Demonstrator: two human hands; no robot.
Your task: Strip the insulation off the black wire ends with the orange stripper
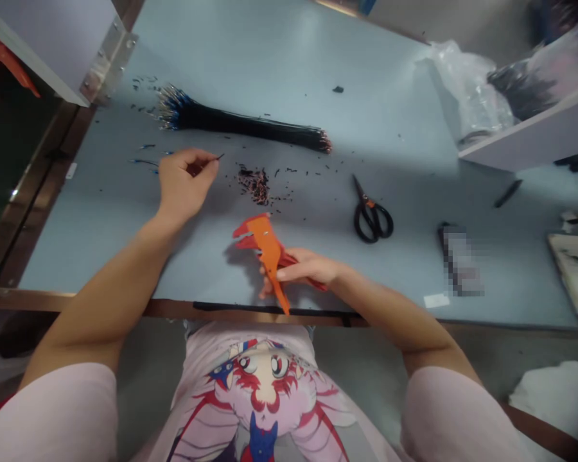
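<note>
Worktop (404, 160), blue-grey, bearing the following. One wire bundle (250, 125), black, lying lengthwise across the far half; blue-collared metal tips at its left end, coppery tips at its right; the landmark for all places below. One left hand (185, 183), on the near side of the bundle's left part, not touching it; thumb and forefinger closed in a pinch on a thin dark wire (221, 156), its short end poking out to the right; whether its other end runs back under the palm cannot be told. One right hand (298, 268), well to the near side of the bundle; fingers curled around the handles of an orange-and-red hand tool (268, 244), handles spread, notched head pointing left, no wire seen in it. One heap of black and coppery offcuts (255, 185), just to the near side of the bundle's middle. One pair of scissors (373, 215), black-handled, to the right and near side of the bundle's coppery end, unheld. Step in hand, by judgement: a single wire held ready for the tool, not yet in it. Next move, by judgement, calls for lining up the wire's short end with the notched head while keeping the pinch steady.
</note>
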